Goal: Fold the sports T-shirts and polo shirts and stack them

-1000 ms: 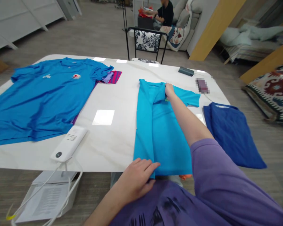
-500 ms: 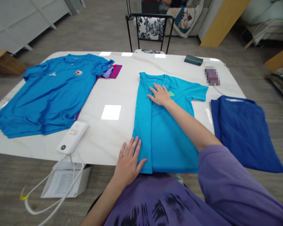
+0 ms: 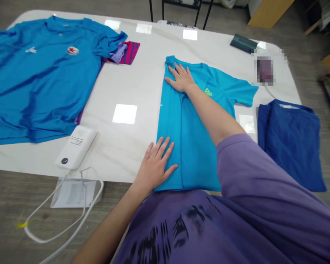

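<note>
A turquoise T-shirt (image 3: 194,139) lies on the white table (image 3: 137,88), its left side folded inward. My left hand (image 3: 157,165) rests flat on the shirt's lower left corner near the table's front edge, fingers spread. My right hand (image 3: 180,77) lies flat near the collar at the far end, fingers stretched out. The shirt's right sleeve (image 3: 242,95) still sticks out to the right. Neither hand holds anything.
A large blue jersey (image 3: 41,73) covers the table's left part, with a pink-and-purple garment (image 3: 125,52) under its sleeve. A folded dark blue shirt (image 3: 291,139) lies at right. A white device (image 3: 77,146) with a cable sits near the front edge; a dark case (image 3: 243,43) lies far right.
My right hand let go of the folded sleeve and now presses flat near the collar. My left hand opened flat on the lower corner. The view tilted down.
</note>
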Demonstrator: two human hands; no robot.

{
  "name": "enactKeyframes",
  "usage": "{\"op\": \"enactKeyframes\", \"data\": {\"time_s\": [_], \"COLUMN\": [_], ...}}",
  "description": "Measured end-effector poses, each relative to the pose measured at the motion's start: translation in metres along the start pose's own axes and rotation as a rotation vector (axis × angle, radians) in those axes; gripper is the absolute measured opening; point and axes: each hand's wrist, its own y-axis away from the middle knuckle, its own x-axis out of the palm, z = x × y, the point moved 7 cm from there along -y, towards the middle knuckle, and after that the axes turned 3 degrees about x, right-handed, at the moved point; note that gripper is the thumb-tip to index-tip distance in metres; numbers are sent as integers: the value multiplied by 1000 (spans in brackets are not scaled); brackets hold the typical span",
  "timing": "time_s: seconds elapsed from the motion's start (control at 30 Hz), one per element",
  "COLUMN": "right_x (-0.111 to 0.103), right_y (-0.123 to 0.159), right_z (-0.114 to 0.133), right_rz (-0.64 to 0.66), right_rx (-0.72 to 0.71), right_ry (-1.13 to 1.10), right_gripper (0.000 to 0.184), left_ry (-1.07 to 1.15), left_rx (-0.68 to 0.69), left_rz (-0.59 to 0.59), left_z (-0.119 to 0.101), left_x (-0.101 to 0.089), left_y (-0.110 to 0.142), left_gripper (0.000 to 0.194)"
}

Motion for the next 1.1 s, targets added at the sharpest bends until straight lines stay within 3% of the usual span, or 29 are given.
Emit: {"op": "enactKeyframes", "data": {"time_s": [0.23, 0.37, 0.47, 0.57, 0.63, 0.7, 0.8, 0.9, 1.0, 1.1], "right_x": [-3, -31, -68, -103, -120, -128, -126, -116, -108, -105], "right_y": [-36, -18, 30, 102, 153, 195, 225, 224, 212, 201], "right_z": [-5, -15, -66, -159, -224, -272, -309, -326, -336, -340], "right_rz": [-77, -140, -253, -322, -378, -423, -421, -391, -370, -362], "right_rx": [-38, -16, 67, 277, 441, 553, 627, 681, 682, 623], "right_ry": [-54, -78, -5, 52, 33, -3, -43, -88, -131, -116], "right_gripper": [90, 83, 77, 68, 63, 61, 63, 67, 68, 61], "left_ry": [37, 19, -5, -2, 39, 109, 178, 148, 100, 69], "left_rx": [9, 48, 86, 78, 87, 191, 433, 575, 618, 628], "left_rz": [-29, -58, -84, -137, -147, -70, 109, 198, 233, 247], "left_z": [15, 22, 31, 23, -7, -62, -162, -231, -259, -264], "left_x": [-1, -3, -6, -15, -19, -14, 6, 28, 47, 57], "left_y": [-29, -22, -10, -13, -27, -47, -73, -89, -96, -98], "left_gripper": [85, 84, 82, 74, 60, 44, 35, 48, 53, 38]}}
